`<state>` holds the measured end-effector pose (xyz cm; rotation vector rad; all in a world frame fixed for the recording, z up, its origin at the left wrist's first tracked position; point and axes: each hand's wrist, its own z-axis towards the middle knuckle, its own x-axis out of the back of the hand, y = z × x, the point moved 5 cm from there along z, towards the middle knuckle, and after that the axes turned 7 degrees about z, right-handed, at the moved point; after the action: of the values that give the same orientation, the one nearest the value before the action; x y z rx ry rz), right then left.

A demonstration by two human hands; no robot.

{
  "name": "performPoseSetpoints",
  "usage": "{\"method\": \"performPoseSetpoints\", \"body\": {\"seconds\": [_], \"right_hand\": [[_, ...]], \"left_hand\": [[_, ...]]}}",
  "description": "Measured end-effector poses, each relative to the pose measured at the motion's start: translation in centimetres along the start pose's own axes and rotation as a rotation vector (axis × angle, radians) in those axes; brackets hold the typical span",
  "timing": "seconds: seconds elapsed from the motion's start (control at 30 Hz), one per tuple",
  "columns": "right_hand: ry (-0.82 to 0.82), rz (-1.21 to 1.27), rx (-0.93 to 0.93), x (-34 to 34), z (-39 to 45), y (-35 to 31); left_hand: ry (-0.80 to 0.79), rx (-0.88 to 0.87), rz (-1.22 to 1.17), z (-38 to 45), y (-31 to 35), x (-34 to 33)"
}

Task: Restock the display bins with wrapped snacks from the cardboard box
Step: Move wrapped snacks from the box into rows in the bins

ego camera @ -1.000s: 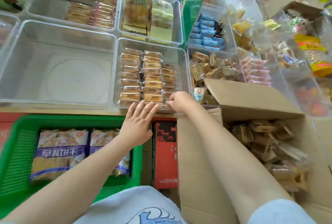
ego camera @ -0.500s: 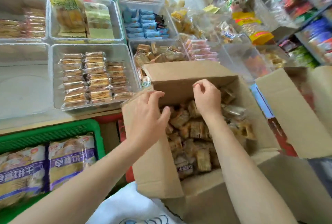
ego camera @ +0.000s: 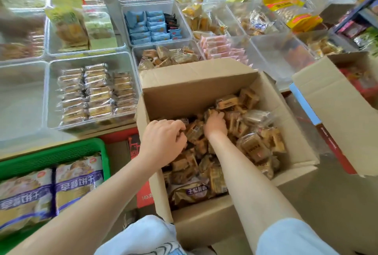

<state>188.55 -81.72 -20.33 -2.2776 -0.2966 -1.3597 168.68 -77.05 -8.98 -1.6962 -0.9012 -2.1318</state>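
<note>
Reaching down into the cardboard box (ego camera: pixel 204 83), both hands are working among the loose wrapped snacks (ego camera: pixel 253 148) piled inside it. The left hand (ego camera: pixel 163 140) is sitting at the box's near-left wall with its fingers curling down onto the brown packets beneath them; whether they are actually closing round 1 is not showing. Just beyond and to the right of it, the right hand (ego camera: pixel 215 124) is pressing deeper into the heap, its fingers bending round a packet there. Left of the left hand, outside the box, a green basket (ego camera: pixel 61 154) is holding 2 large purple-banded bags (ego camera: pixel 79 181). Farther out past both hands, clear display bins are lying side by side: the bin (ego camera: pixel 51 99) to the far left of the grip is carrying 3 tidy columns of wrapped bars (ego camera: pixel 96 93), and another bin (ego camera: pixel 136 54) directly behind the box's raised flap is holding jumbled brown packets (ego camera: pixel 167 56). Beyond that, blue packets (ego camera: pixel 149 27) are filling a bin, with pink packets (ego camera: pixel 221 48) off to the right.
</note>
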Motion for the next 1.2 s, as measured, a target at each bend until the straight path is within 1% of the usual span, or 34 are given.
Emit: {"method": "performPoseSetpoints", "body": {"seconds": [0.07,0.13,0.27,0.37,0.43,0.57,0.67,0.73,0.8,0.87,0.9,0.97,1.03,1.07,1.13,1.2], "right_hand": [[0.057,-0.026,0.012,-0.2,0.1,-0.1],[0.079,-0.081,0.051,-0.3,0.0,0.0],[0.056,-0.208,0.192,-1.0,-0.5,-0.4],[0.076,-0.171,0.181,-0.6,-0.3,-0.5],[0.022,-0.156,0.160,-0.4,0.2,-0.2],[-0.151,-0.143,0.160,-1.2,0.6,0.4],[-0.154,-0.018,0.107,-1.2,0.4,0.0],[-0.151,0.088,0.029,-0.8,-0.1,-0.4],[-0.175,0.189,-0.050,-0.3,-0.6,-0.7],[-0.240,0.312,-0.068,0.6,-1.3,-1.3],[-0.281,0.407,-0.045,1.2,-1.9,-1.8],[-0.336,0.699,0.001,3.1,-3.6,-2.8],[-0.402,0.997,0.059,5.6,-6.2,-4.1],[-0.436,1.084,0.109,6.7,-7.3,-4.8],[-0.488,1.144,0.210,8.5,-9.6,-6.9],[-0.498,1.109,0.283,9.5,-11.5,-9.5]], "left_hand": [[0.010,0.000,0.001,0.1,0.1,0.0],[0.024,0.004,0.002,0.1,0.1,0.0],[0.052,-0.002,-0.002,0.1,0.1,-0.2],[0.051,-0.007,0.004,0.1,0.0,-0.2],[0.057,-0.012,0.012,0.0,-0.1,-0.1],[0.068,-0.024,0.009,-0.1,0.2,-0.1],[0.048,-0.022,0.008,0.1,-0.1,-0.2],[0.035,-0.025,0.004,0.1,-0.3,-0.2],[0.032,-0.033,0.009,0.1,-0.3,-0.1],[0.035,-0.036,0.007,0.1,-0.1,0.0],[0.046,-0.029,-0.007,0.1,0.0,0.2],[0.058,0.013,-0.061,-0.1,-0.2,0.4],[0.031,0.075,-0.190,-0.2,-0.7,0.3],[0.012,0.102,-0.313,-0.2,-0.8,0.5],[0.011,0.141,-0.629,0.2,-0.9,1.6],[0.066,0.176,-0.833,0.5,-1.6,3.7]]}}
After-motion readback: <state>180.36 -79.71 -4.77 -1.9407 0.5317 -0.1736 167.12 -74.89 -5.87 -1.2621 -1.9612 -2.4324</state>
